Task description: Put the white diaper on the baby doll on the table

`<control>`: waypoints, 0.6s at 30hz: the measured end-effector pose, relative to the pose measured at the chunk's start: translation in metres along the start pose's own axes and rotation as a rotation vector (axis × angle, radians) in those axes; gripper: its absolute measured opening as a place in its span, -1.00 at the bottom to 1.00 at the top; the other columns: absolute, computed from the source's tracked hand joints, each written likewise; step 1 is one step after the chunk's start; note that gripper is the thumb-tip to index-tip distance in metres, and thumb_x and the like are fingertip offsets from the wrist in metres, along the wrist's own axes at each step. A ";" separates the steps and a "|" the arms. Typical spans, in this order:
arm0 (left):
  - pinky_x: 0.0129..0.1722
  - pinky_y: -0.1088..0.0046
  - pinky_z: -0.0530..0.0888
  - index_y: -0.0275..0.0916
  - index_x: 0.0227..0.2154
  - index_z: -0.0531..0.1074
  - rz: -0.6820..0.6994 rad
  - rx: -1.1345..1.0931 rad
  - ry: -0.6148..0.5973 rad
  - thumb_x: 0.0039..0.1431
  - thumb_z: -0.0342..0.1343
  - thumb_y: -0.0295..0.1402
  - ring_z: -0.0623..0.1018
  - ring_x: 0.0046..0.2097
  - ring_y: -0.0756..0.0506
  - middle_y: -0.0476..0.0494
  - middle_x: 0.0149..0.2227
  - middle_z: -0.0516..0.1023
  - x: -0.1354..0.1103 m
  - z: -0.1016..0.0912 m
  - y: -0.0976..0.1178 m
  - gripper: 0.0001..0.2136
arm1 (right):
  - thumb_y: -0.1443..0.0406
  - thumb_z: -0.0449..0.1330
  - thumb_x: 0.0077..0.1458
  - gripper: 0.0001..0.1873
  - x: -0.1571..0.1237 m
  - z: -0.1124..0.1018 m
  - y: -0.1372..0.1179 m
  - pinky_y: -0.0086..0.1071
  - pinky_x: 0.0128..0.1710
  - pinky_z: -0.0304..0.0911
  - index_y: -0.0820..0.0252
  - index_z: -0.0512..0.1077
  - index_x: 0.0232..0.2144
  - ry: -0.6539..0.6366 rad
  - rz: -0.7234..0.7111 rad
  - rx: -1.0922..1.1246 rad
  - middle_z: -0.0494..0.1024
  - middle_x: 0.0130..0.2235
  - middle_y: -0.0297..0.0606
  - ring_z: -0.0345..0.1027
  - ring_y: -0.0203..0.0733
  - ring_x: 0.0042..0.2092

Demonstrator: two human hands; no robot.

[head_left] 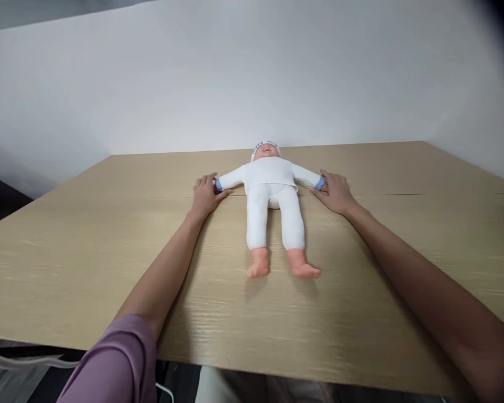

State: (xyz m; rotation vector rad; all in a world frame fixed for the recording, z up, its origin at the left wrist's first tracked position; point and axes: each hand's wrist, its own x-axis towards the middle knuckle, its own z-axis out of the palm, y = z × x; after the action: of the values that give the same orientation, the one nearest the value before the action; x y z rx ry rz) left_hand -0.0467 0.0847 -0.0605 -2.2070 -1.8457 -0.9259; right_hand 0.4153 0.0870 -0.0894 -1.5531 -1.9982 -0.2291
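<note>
A baby doll (270, 173) lies on its back on the wooden table (260, 330), feet toward me and arms spread wide. It wears a white long-sleeved top with blue cuffs, white trousers and a white cap (258, 146) with blue lettering; its feet are bare. My left hand (205, 193) is closed round the doll's hand at the left cuff (219, 184). At the other cuff (320, 183), my right hand (335, 192) grips the doll's other hand. Both doll hands are mostly hidden by my fingers.
A pale wall (252, 78) rises behind the table's far edge. A thin seam runs across the tabletop. Below the front edge at the left, a pale cable (29, 361) shows, and a dark object (2, 198) stands beyond the table's left side.
</note>
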 end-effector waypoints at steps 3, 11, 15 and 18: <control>0.28 0.01 0.26 -0.36 0.40 0.16 -0.030 0.036 0.107 0.19 0.25 0.16 0.33 0.28 -0.46 -0.53 0.31 0.37 -0.024 -0.011 0.013 -0.09 | -0.05 0.13 0.25 -0.15 -0.020 -0.005 -0.011 0.21 0.25 0.16 0.42 0.22 0.38 0.046 0.035 -0.008 0.41 0.26 0.28 0.24 0.38 0.26; 0.28 0.09 0.30 -0.24 0.17 0.33 0.089 -0.195 0.133 0.45 -0.04 0.04 0.40 0.21 -0.31 -0.38 0.18 0.46 -0.106 -0.081 0.104 -0.52 | 0.17 0.17 0.20 -0.36 -0.090 -0.061 -0.090 0.19 0.19 0.21 0.34 0.31 0.27 0.082 0.086 0.026 0.43 0.21 0.22 0.23 0.34 0.21; -0.03 0.18 0.47 -0.14 -0.13 0.36 0.090 -0.544 -0.035 0.49 -0.55 0.04 0.51 -0.10 -0.20 -0.28 -0.09 0.53 -0.215 -0.141 0.173 -0.41 | 0.18 0.11 0.29 -0.45 -0.154 -0.124 -0.151 0.17 0.14 0.23 0.33 0.34 0.25 0.069 0.016 -0.028 0.46 0.18 0.21 0.31 0.35 0.15; -0.16 0.13 0.44 -0.09 -0.32 0.36 0.390 -0.689 -0.445 0.32 -0.17 0.31 0.48 -0.27 -0.23 -0.22 -0.33 0.51 -0.328 -0.178 0.197 -0.45 | 0.18 0.04 0.38 -0.64 -0.228 -0.171 -0.194 0.09 0.05 0.29 0.16 0.45 0.10 0.079 -0.003 0.041 0.58 -0.06 0.06 0.42 0.26 -0.01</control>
State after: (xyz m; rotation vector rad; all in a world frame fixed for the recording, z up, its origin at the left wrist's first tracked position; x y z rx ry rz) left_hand 0.0465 -0.3264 -0.0308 -3.2555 -1.2234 -1.1792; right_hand 0.3269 -0.2415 -0.0333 -1.4932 -1.9320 -0.2454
